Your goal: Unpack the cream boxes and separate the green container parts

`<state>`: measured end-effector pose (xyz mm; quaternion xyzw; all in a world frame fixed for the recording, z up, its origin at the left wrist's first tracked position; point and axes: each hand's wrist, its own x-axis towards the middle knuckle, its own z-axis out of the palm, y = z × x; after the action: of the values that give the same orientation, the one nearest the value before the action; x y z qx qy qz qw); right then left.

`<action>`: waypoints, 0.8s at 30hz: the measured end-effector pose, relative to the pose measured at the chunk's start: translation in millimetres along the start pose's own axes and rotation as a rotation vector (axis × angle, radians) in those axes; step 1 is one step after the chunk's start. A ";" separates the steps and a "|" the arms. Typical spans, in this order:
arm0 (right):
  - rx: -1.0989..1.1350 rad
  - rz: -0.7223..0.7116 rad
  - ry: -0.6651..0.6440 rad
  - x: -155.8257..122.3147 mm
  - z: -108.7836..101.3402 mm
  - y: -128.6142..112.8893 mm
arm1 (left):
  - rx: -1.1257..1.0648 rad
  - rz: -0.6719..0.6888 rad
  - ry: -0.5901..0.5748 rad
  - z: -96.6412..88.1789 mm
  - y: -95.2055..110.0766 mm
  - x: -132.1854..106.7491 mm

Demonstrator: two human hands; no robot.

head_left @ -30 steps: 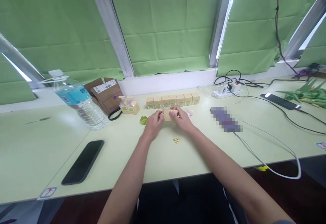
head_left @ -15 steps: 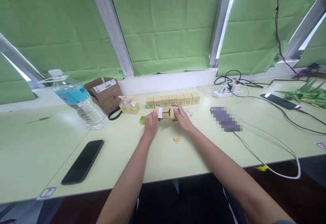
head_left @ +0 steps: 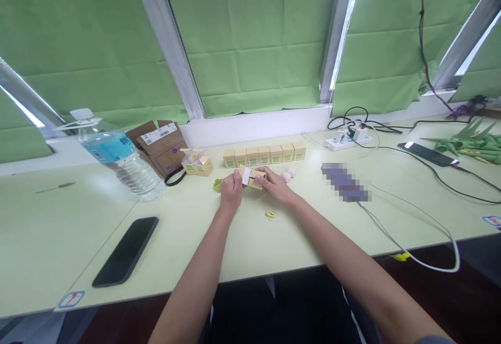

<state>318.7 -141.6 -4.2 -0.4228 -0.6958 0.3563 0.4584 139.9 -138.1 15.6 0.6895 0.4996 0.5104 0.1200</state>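
Note:
Between my hands, above the table, is a small tan cardboard box (head_left: 256, 179) with a white flap at its left end. My left hand (head_left: 231, 191) is closed on the flap end, thumb on top. My right hand (head_left: 274, 185) grips the other end, its fingers over the box. Beside my left hand lies a green flower-shaped piece (head_left: 217, 185), partly covered by it. Two pale round pieces (head_left: 288, 175) rest to the right of my right hand. Nearer to me is a small yellow loop-shaped item (head_left: 270, 215).
Behind my hands runs a row of small tan boxes (head_left: 264, 155). To the left are more small boxes (head_left: 198, 163), an open brown carton (head_left: 162, 148), a water bottle (head_left: 125, 158) and a phone (head_left: 126, 251). On the right are a power strip (head_left: 348, 141), cables and green leaves (head_left: 469, 143).
The box has tilted, its right end swinging down toward me. My right hand has moved slightly left and its fingers have shifted over the box. The two pale pieces are now more exposed.

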 end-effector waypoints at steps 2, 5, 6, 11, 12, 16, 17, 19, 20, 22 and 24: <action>-0.045 0.000 0.035 1.0 1.7 1.4 | -0.023 -0.009 -0.014 0.0 -1.5 -0.1; -0.042 0.003 0.119 3.8 2.8 5.6 | -0.117 0.012 -0.071 1.2 -4.3 0.4; -0.026 0.011 0.148 4.7 2.6 6.6 | -0.152 0.034 -0.098 1.7 -4.9 0.6; 0.072 0.003 0.238 6.9 -0.1 7.0 | -0.169 0.174 -0.225 1.7 -2.4 0.3; 0.090 -0.005 0.239 7.0 -0.5 6.9 | -0.151 0.184 -0.255 1.4 -1.4 -0.4; 0.157 -0.007 0.203 6.9 -0.5 7.3 | -0.060 0.181 -0.354 2.3 0.5 -4.7; 0.171 -0.006 0.191 6.6 -0.3 7.4 | -0.046 0.176 -0.362 3.2 0.2 -5.6; 0.188 -0.007 0.171 5.9 0.1 6.8 | -0.042 0.165 -0.359 5.6 -1.1 -6.8; 0.191 -0.010 0.164 5.4 0.3 6.2 | -0.048 0.160 -0.348 6.8 -2.0 -6.9; 0.194 -0.020 0.152 4.4 0.6 4.7 | -0.061 0.156 -0.325 8.8 -3.6 -6.5; 0.200 -0.028 0.139 3.9 0.7 3.3 | -0.065 0.162 -0.309 9.9 -4.6 -5.8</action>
<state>318.0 -136.8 -6.1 -0.3890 -0.6291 0.3871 0.5504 145.7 -137.2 4.6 0.7936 0.4011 0.4223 0.1761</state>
